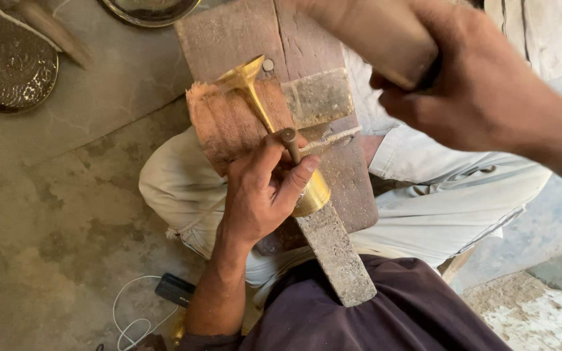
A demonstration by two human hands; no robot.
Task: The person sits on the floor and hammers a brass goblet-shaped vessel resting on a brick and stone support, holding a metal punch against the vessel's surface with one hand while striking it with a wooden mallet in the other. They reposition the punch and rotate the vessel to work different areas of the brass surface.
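Worn reddish-brown wooden board point(242, 32) lies across the lap, a rough grey stone bar point(336, 253) on it. Right hand point(476, 84) clenches what looks like a wooden mallet handle point(378, 39). Left hand point(261, 188) pins the shiny brass trumpet-shaped stem point(255, 88) and a small dark metal punch point(290, 143) against the board.

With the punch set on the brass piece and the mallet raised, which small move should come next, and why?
Probably a light downward tap: the right hand holds the wooden mallet raised, and the left hand steadies the punch on the brass piece.
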